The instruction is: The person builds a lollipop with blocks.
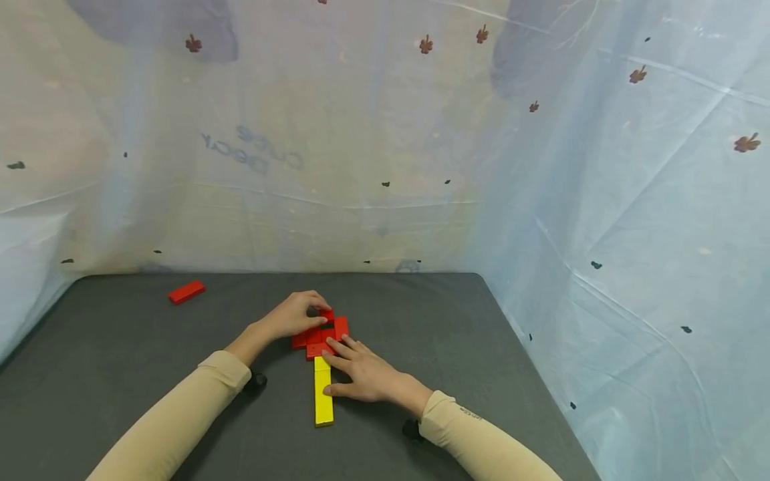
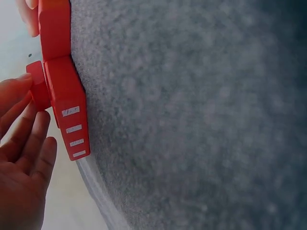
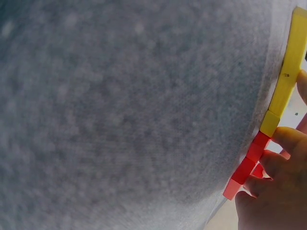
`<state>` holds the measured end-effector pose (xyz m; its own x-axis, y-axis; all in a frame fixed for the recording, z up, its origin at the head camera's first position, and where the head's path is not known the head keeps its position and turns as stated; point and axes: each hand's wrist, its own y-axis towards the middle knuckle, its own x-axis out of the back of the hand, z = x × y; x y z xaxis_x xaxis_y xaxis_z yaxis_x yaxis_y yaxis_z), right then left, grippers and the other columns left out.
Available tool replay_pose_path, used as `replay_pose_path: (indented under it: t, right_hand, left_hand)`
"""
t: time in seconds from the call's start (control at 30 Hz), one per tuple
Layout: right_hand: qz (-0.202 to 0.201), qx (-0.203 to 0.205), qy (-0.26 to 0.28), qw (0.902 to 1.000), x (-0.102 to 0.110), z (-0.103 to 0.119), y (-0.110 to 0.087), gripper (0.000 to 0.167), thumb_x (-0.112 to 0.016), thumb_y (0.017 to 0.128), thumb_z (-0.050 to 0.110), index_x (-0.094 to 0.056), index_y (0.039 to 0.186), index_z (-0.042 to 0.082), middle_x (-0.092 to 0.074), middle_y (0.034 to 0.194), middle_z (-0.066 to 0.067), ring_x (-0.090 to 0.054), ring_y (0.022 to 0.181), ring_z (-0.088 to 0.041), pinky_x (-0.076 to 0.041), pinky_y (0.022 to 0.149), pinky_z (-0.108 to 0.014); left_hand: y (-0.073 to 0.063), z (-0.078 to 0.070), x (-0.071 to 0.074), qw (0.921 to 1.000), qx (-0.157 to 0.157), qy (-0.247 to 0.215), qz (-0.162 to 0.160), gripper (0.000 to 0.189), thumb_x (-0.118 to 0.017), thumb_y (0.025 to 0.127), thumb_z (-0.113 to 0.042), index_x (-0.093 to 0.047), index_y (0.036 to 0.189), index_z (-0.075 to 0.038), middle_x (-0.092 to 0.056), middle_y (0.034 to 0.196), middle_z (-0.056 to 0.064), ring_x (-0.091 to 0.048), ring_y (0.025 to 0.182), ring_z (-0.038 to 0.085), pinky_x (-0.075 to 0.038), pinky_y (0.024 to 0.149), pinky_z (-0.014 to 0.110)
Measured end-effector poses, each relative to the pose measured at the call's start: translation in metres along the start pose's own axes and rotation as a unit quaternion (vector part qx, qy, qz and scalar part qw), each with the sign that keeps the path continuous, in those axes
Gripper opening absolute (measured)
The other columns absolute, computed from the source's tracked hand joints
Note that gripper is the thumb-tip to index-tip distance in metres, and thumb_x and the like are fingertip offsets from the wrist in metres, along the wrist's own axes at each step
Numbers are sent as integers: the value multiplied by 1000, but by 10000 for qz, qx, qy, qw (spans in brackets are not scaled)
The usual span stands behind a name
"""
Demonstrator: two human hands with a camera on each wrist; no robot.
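Note:
My left hand (image 1: 296, 314) pinches a small red block (image 2: 39, 85) between thumb and fingers, at the far side of a flat cluster of red blocks (image 1: 315, 349). In the left wrist view that block stands over the cluster, against a larger red block (image 2: 67, 96) with white marks on its end. My right hand (image 1: 367, 373) lies over the near right part of the cluster, fingers spread and touching the red blocks. Its thumb touches a long yellow block (image 1: 323, 404). A short yellow piece (image 3: 270, 123) sits between the long one and the reds.
Another red block (image 1: 187, 292) lies apart at the back left of the dark grey table (image 1: 421, 321). A pale printed sheet (image 1: 361, 153) hangs behind the table and along its right side.

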<state>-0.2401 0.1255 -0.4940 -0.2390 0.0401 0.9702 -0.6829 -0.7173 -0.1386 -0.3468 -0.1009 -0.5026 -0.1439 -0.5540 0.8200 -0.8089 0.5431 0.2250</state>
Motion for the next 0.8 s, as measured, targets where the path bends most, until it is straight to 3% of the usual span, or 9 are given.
replay_pose_path:
  t: [0.57, 0.8]
  right_hand:
    - [-27, 40, -63, 10000, 1, 0, 0, 73, -40, 92, 66, -25, 152, 27, -10, 161, 4, -8, 149, -26, -17, 119, -44]
    - [-10, -10, -13, 10000, 1, 0, 0, 73, -42, 92, 65, -25, 152, 27, -10, 161, 5, -7, 149, -25, -16, 119, -44]
  left_hand:
    - [0, 3, -7, 9985, 186, -164, 491, 21, -67, 91, -23, -72, 111, -18, -66, 107, -3, -62, 97, 14, -53, 86, 38]
    - [0, 2, -5, 9982, 234, -268, 475, 21, -59, 96, -25, -71, 112, -17, -67, 109, -1, -63, 100, 17, -52, 88, 41]
